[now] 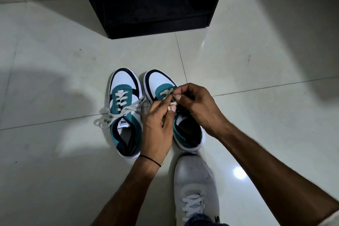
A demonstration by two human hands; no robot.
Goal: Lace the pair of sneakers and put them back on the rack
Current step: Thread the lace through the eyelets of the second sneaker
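Observation:
Two teal, white and black sneakers stand side by side on the tiled floor, toes pointing away from me. The left sneaker (124,113) is laced, and its off-white lace ends trail loose to the left. Over the right sneaker (161,83) both hands work at the eyelets. My left hand (157,124) pinches a piece of white lace (172,106) between thumb and fingers. My right hand (196,102) pinches the lace just above it, near the lowest crossing. The hands hide most of this shoe's tongue.
A black shoe rack (156,5) stands on the floor straight ahead, its low shelf dark inside. My own grey sneaker (194,185) is planted just behind the right teal shoe. Pale glossy floor tiles (55,60) spread on all sides.

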